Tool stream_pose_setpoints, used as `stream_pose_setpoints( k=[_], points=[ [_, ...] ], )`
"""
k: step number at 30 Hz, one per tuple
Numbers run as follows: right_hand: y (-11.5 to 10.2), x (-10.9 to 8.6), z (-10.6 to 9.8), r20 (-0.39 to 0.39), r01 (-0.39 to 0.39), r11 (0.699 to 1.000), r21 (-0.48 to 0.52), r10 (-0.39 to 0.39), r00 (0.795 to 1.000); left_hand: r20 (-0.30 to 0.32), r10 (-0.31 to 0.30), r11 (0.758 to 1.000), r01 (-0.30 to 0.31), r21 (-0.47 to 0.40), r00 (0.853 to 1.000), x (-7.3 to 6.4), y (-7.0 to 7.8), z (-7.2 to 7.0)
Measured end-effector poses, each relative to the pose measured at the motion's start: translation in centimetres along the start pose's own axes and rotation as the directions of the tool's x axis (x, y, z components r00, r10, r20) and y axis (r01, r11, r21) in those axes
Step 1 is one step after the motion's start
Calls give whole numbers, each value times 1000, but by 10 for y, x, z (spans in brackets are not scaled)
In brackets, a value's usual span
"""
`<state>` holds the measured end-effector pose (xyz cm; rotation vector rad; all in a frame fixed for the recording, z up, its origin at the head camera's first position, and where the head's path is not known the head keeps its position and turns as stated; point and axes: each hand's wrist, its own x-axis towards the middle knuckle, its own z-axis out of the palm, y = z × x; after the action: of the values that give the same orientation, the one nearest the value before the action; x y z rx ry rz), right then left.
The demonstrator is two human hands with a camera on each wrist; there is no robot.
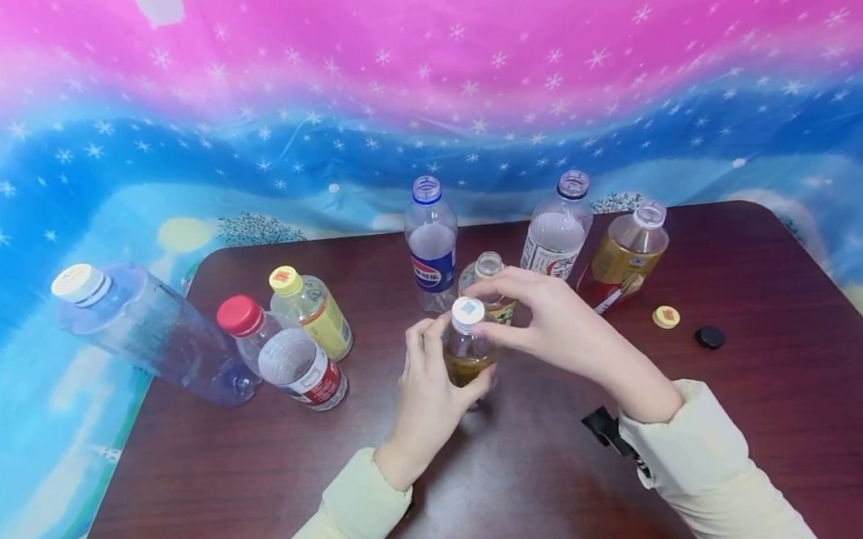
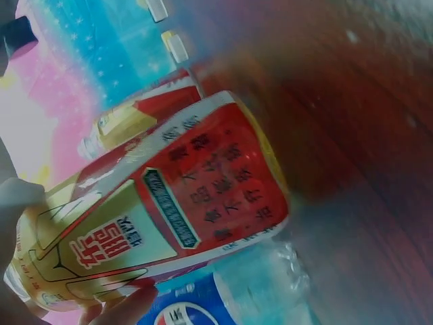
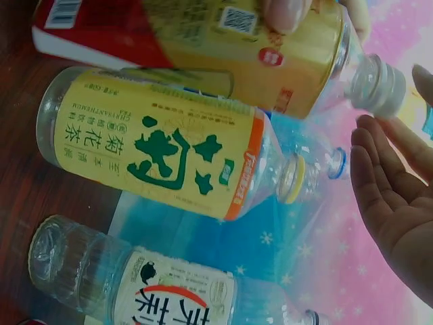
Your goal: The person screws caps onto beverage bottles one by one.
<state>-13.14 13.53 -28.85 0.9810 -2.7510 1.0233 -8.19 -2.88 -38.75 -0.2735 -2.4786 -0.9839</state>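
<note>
My left hand (image 1: pixel 429 386) grips a plastic drink bottle (image 1: pixel 465 368) round its upper body, near the middle of the table. Its gold and red label (image 2: pixel 128 223) fills much of the left wrist view. A white cap (image 1: pixel 468 314) sits on the bottle's neck. From the right, my right hand (image 1: pixel 559 324) reaches over with thumb and index finger about this cap. In the right wrist view its fingers (image 3: pixel 379 145) lie right at the cap's side. Just behind stands an uncapped chrysanthemum tea bottle (image 3: pixel 162 149) with a yellow label.
Uncapped bottles stand at the back: a Pepsi bottle (image 1: pixel 432 257), a white-labelled bottle (image 1: pixel 554 236) and a gold-labelled one (image 1: pixel 631 254). Loose yellow (image 1: pixel 665 317) and black caps (image 1: pixel 710 337) lie at right. Capped bottles at left have white (image 1: pixel 80 284), red (image 1: pixel 240 315) and yellow (image 1: pixel 285 281) tops.
</note>
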Motion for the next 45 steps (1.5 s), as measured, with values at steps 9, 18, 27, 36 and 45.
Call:
stream_pose_setpoints(
  k=[9, 18, 27, 36, 45],
  points=[
    [21, -19, -24, -195, -66, 997, -30, 59, 979, -111, -117, 992, 120, 24, 987, 11, -17, -17],
    [63, -51, -44, -258, -298, 954, -25, 282, 924, -213, -161, 986, 168, 15, 964, 30, -36, -24],
    [120, -85, -40, -105, -476, 875, -83, 468, 878, -217, -225, 973, 229, -7, 950, 50, -46, -22],
    [159, -114, -29, 68, -534, 833, -145, 546, 835, -205, -273, 962, 269, -47, 940, 63, -55, -17],
    [170, -127, -22, 153, -549, 828, -117, 561, 814, -209, -331, 944, 326, -61, 920, 71, -63, -14]
  ],
)
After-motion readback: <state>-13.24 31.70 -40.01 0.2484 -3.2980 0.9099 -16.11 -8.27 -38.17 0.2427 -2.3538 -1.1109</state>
